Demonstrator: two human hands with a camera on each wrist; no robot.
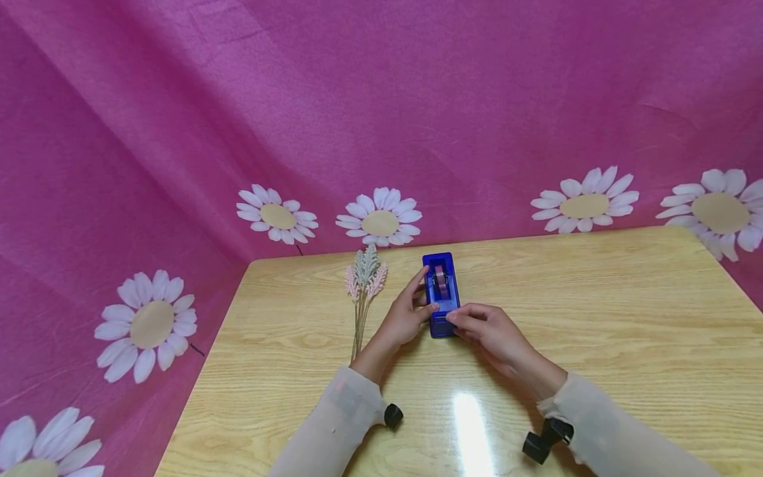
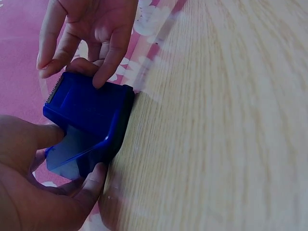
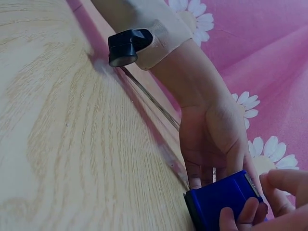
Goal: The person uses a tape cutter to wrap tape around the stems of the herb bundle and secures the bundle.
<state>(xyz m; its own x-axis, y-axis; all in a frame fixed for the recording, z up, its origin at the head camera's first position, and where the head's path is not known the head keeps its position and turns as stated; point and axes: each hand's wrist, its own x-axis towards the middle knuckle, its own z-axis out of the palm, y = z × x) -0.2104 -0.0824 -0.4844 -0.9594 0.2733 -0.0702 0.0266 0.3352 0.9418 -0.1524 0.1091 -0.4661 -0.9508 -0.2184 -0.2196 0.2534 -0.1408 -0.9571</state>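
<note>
A blue tape dispenser (image 1: 442, 323) holding a pinkish roll of tape (image 1: 440, 281) stands on the table, its toothed cutter (image 2: 54, 89) towards me. My left hand (image 1: 405, 318) grips the dispenser from the left; in the left wrist view its thumb lies on the near wall and its fingers reach round the side. At the near end is my right hand (image 1: 491, 331), with thumb and forefinger pinched together by the cutter, seemingly on the tape's end, which is too fine to make out. Its other fingers (image 3: 248, 211) touch the dispenser's front face.
Left of the dispenser lie artificial flower sprigs (image 1: 366, 275), pink and grey, their stems running under my left forearm. A pink cloth (image 1: 453, 119) with printed daisies hangs along the back and left edges of the wooden table (image 1: 596, 318). Black wrist cameras (image 1: 545, 442) sit at both cuffs.
</note>
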